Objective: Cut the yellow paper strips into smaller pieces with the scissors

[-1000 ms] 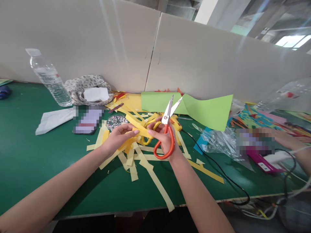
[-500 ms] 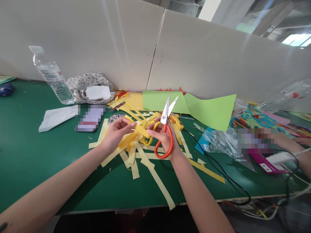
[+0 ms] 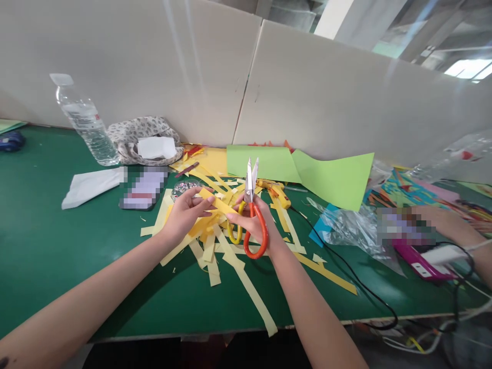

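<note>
Between my hands stretches a short yellow paper strip (image 3: 217,202). My left hand (image 3: 187,211) pinches its left end between thumb and fingers. My right hand (image 3: 254,221) has its thumb at the strip's other end and also holds scissors (image 3: 255,241), blades pointing up and away, slightly apart. One scissor loop is red, and a yellow loop shows to its left by the fingers. Under both hands lies a loose pile of pale and deeper yellow paper strips (image 3: 239,262). A clear round dish of small bits (image 3: 184,188) sits just behind my left hand.
Behind the pile are a green paper sheet (image 3: 326,177) and a yellow glue gun (image 3: 282,196) with a black cord. A water bottle (image 3: 90,130), patterned pouch (image 3: 140,125) and phone (image 3: 144,188) stand left. At right, another person's hand (image 3: 430,220) is near a magenta power strip (image 3: 421,261).
The scissors have shifted slightly left and down, turning more upright, and their blades are closer together. The yellow strip has been raised and turned a little between my hands.
</note>
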{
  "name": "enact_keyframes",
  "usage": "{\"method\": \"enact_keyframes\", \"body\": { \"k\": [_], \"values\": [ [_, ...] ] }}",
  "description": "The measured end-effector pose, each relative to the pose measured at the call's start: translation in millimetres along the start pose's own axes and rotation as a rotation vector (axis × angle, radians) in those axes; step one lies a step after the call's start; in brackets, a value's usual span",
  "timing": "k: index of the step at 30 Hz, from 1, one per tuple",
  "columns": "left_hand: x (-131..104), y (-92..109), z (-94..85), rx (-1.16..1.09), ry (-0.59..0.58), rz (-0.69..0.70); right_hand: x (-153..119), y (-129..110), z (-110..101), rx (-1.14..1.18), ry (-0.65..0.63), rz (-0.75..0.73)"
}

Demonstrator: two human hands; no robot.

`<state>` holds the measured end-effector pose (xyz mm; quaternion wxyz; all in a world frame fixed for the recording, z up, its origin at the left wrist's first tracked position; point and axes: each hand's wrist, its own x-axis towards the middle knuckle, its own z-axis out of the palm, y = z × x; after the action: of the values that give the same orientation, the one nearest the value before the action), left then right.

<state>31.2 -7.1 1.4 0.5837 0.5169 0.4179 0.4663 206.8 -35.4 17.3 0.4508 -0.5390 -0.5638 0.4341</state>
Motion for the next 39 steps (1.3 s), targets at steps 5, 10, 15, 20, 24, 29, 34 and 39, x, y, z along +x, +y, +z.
{"method": "enact_keyframes", "body": {
  "k": [5,10,15,20,24,29,34,39],
  "values": [
    [1.1,-1.4,-1.0,0.006,0.005,0.001,3.8,3.9,-0.9,-0.035,0.133,-0.001],
    [5.4,-5.3,-4.6,-0.011,0.055,-0.032,5.6,6.4,-2.7,-0.067,0.17,-0.021],
    [5.9,-5.9,-5.3,-0.044,0.061,-0.054,6.8,6.6,-2.8,-0.036,0.2,-0.04],
    [5.8,-5.4,-4.9,-0.033,0.055,-0.071,5.3,2.4,-1.7,0.065,0.224,-0.041],
    [6.3,-5.6,-4.7,-0.048,0.046,-0.092,5.9,3.2,-2.1,0.095,0.253,-0.039],
    [7.6,-6.5,-5.5,-0.121,0.047,-0.112,10.3,8.4,-4.1,0.098,0.294,-0.038],
    [8.6,-7.8,-6.2,-0.116,0.051,-0.145,13.5,12.2,-6.0,0.078,0.326,-0.039],
    [7.8,-7.7,-7.1,-0.066,0.056,-0.085,15.0,15.4,-8.8,0.026,0.397,-0.08]
  ]
}}
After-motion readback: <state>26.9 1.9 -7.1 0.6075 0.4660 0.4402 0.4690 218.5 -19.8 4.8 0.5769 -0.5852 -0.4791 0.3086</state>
